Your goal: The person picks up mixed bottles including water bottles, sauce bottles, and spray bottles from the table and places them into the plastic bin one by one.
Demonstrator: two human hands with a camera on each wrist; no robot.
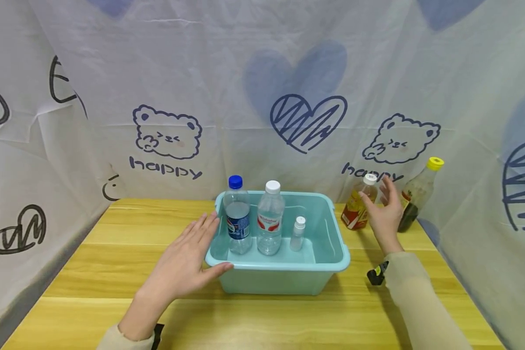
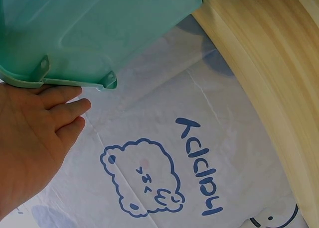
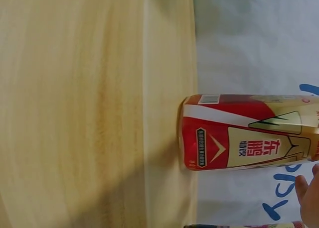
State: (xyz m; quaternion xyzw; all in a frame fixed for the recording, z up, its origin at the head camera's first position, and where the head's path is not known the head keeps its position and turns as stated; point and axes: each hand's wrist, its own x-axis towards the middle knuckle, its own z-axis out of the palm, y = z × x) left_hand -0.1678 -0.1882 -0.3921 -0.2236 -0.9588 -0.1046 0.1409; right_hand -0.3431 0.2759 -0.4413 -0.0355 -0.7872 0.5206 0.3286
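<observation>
In the head view, a light-blue plastic basin (image 1: 280, 279) sits on the table. My left hand (image 1: 181, 260), fingers straight, rests along its left rim; the left wrist view also shows that hand (image 2: 37, 133) beside the basin wall (image 2: 114, 29). My right hand (image 1: 385, 214) reaches to a drink bottle (image 1: 354, 214) with a white cap and a red-and-yellow label. Its thumb and fingers are spread about the upper part, apparently not gripping. The label of this bottle (image 3: 249, 133) fills much of the right wrist view, where only fingertips (image 3: 301, 188) appear.
Inside the basin stand a blue-capped bottle (image 1: 237, 218), a clear white-capped bottle (image 1: 270, 218) and a small white-capped bottle (image 1: 297, 236). Behind my right hand is a yellow-capped bottle (image 1: 420, 189) with dark liquid. A printed cloth (image 1: 227, 97) hangs behind the wooden table (image 1: 92, 272).
</observation>
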